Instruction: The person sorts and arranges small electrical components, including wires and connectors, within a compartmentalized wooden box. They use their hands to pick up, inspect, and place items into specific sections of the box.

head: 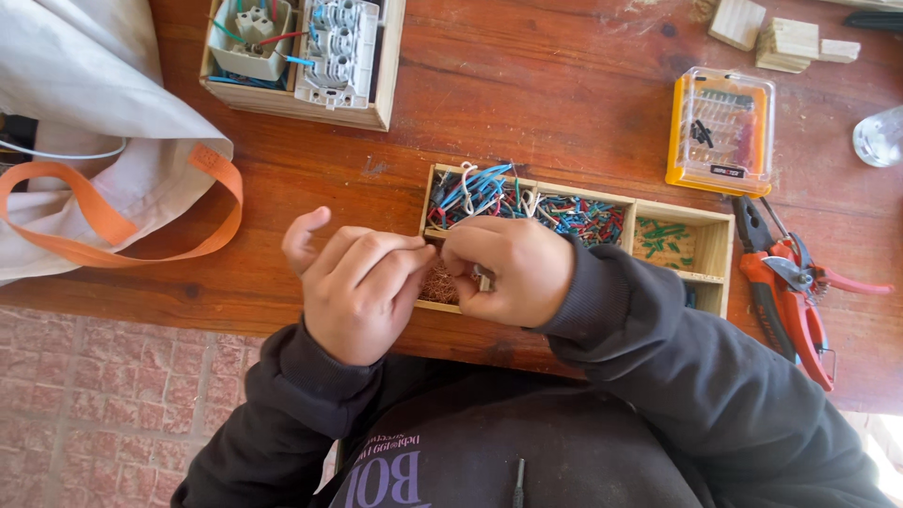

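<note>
Here, both hands meet over the near left end of a wooden compartment tray (pixel 717 246).
Right hand (pixel 508 271) fingers pinch a small metal piece (pixel 483 277); left hand (pixel 357 282) fingers curl closed just left of it, touching; its long axis is hidden.

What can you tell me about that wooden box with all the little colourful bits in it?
The shallow, pale wooden box with compartments lies flat on the reddish wooden table, just beyond the person's two hands, which cover its near-left part. Thin wooden walls divide it. One section holds tangled blue, white and red wire pieces, the next short red and blue bits, and another a few green ones.
</note>
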